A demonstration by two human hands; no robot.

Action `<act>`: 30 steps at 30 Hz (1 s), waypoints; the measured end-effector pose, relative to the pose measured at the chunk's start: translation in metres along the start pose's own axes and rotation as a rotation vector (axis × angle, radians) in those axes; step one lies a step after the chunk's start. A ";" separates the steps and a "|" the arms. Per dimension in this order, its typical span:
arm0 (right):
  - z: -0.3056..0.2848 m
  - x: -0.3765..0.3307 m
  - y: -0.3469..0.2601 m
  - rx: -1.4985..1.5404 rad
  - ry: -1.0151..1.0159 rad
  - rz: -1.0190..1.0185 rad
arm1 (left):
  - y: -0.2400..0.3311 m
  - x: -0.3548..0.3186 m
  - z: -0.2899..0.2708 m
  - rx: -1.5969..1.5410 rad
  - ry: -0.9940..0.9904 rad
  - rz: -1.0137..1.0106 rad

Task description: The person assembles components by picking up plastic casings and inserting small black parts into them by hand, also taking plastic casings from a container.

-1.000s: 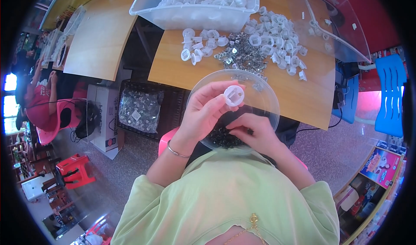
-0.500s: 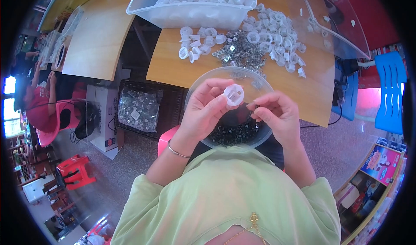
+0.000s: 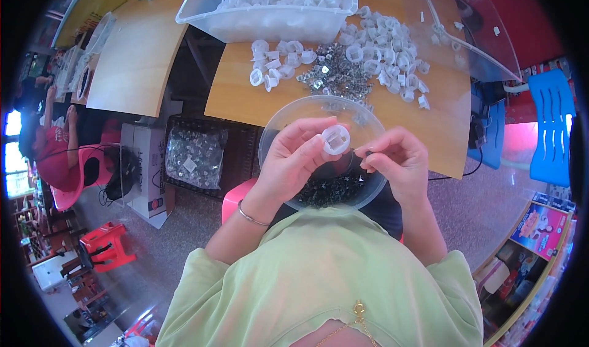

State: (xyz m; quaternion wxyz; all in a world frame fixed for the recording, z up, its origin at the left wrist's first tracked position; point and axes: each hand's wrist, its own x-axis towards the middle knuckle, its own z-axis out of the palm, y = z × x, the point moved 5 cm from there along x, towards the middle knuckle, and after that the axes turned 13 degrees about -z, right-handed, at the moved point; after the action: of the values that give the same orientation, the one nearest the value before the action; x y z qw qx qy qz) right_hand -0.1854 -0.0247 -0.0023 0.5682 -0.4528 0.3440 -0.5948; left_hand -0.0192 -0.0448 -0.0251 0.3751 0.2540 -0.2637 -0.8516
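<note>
Between the thumb and fingers of my left hand (image 3: 296, 157) is a round white plastic part (image 3: 336, 139), its slotted face turned up toward me. Close to its right side, my right hand (image 3: 399, 158) pinches a small dark piece (image 3: 368, 153), mostly covered by the fingertips. Both hands hover over a clear round tub (image 3: 268, 139) at my lap. Small black parts (image 3: 334, 189) cover the tub's bottom. Just beyond the tub, a heap of small metal pieces (image 3: 337, 71) lies on the wooden table (image 3: 245, 98).
White plastic parts (image 3: 385, 46) are piled right of the metal heap, others (image 3: 270, 68) left of it. A translucent bin (image 3: 270, 25) of white parts stands behind. Left below sit a bagged lot of metal pieces (image 3: 195, 157) and a red stool (image 3: 105, 247); a person (image 3: 61, 141) sits far left.
The white plastic part has shifted slightly right and down, its face tilted more upward. My right hand has stayed near it, still pinching.
</note>
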 end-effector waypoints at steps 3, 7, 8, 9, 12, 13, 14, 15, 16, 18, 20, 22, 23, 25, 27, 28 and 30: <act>-0.001 0.001 -0.002 0.044 -0.019 -0.069 | -0.002 0.001 0.003 -0.057 -0.071 -0.023; 0.001 0.001 -0.006 0.019 -0.005 -0.044 | -0.004 -0.001 0.007 -0.036 -0.040 -0.051; 0.001 0.001 -0.006 -0.001 -0.005 -0.045 | -0.004 -0.001 0.008 -0.016 -0.027 -0.052; 0.001 0.000 -0.007 -0.023 -0.003 -0.045 | -0.005 -0.001 0.008 0.004 -0.015 -0.054; 0.001 0.000 -0.007 -0.045 -0.023 -0.066 | -0.004 0.000 0.009 0.036 -0.022 -0.039; 0.000 0.000 -0.007 -0.045 -0.023 -0.067 | -0.004 0.000 0.010 0.036 -0.022 -0.039; -0.001 -0.001 -0.006 -0.049 -0.037 -0.082 | -0.004 -0.001 0.010 0.022 -0.023 -0.043; -0.001 -0.001 -0.006 -0.054 -0.051 -0.097 | -0.005 -0.001 0.010 0.008 -0.023 -0.047; -0.001 0.000 -0.007 -0.053 -0.051 -0.098 | -0.005 -0.001 0.010 0.009 -0.022 -0.046; 0.000 -0.001 -0.008 -0.051 -0.033 -0.039 | -0.007 -0.001 0.009 0.000 -0.019 -0.052; 0.001 0.000 -0.009 -0.056 -0.034 -0.031 | -0.006 -0.002 0.010 0.006 -0.013 -0.053; 0.001 0.000 -0.009 -0.062 -0.033 -0.023 | -0.007 -0.001 0.010 0.012 -0.008 -0.055; 0.001 -0.001 -0.009 -0.069 -0.029 -0.015 | -0.007 -0.001 0.010 0.012 -0.011 -0.053; 0.000 -0.001 -0.009 -0.076 -0.024 -0.007 | -0.008 -0.001 0.010 0.014 -0.014 -0.051; 0.000 -0.001 -0.009 -0.074 -0.020 -0.009 | -0.008 -0.001 0.010 0.012 -0.019 -0.049; -0.001 -0.002 -0.008 -0.075 -0.018 -0.009 | -0.008 -0.001 0.010 0.013 -0.020 -0.050; -0.001 -0.002 -0.008 -0.057 -0.022 -0.022 | -0.008 -0.001 0.010 0.012 -0.020 -0.042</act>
State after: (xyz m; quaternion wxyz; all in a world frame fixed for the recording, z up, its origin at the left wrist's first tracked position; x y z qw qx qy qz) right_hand -0.1890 -0.0220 0.0042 0.5522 -0.4794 0.3494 -0.5858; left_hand -0.0296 -0.0368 -0.0226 0.3531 0.2534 -0.2673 -0.8600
